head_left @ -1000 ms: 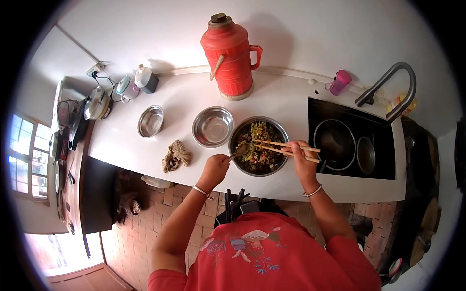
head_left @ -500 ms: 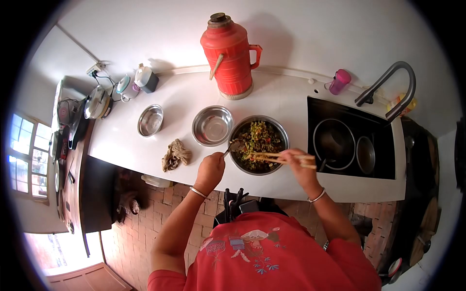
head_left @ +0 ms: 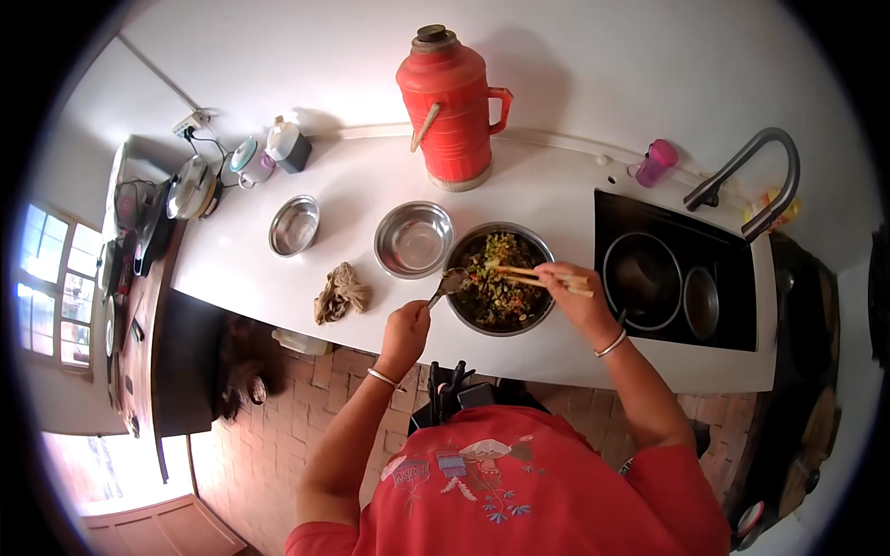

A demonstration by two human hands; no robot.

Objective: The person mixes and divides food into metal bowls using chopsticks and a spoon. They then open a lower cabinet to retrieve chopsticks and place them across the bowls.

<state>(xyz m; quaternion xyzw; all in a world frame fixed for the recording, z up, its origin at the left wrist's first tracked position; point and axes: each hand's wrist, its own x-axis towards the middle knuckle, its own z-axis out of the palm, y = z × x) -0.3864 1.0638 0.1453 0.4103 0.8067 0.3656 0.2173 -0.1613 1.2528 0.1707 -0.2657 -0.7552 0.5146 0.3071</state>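
Note:
A steel bowl (head_left: 476, 322) on the white counter holds a chopped mixture (head_left: 505, 278) of green, yellow and red bits. My left hand (head_left: 406, 332) is closed round the handle of a metal spoon (head_left: 453, 281), whose head lies at the bowl's left rim. My right hand (head_left: 577, 295) grips wooden chopsticks (head_left: 528, 276); their tips reach into the mixture from the right. An empty steel bowl (head_left: 413, 240) stands just left of the full one, and a smaller steel bowl (head_left: 294, 226) sits farther left. Nearer the front edge lies a crumpled brown cloth (head_left: 341, 294).
A tall red thermos flask (head_left: 447, 111) stands at the back wall. To the right, a black sink (head_left: 732, 278) holds pans under a grey faucet (head_left: 751, 171), with a pink cup (head_left: 656, 162) behind. A bottle (head_left: 288, 145), a lidded mug (head_left: 248, 162) and a cooker (head_left: 192, 188) line the left.
My right hand has brought the chopstick tips farther up the bowl, into the upper part of the mixture. The spoon stays at the left rim. The whole view has shifted slightly.

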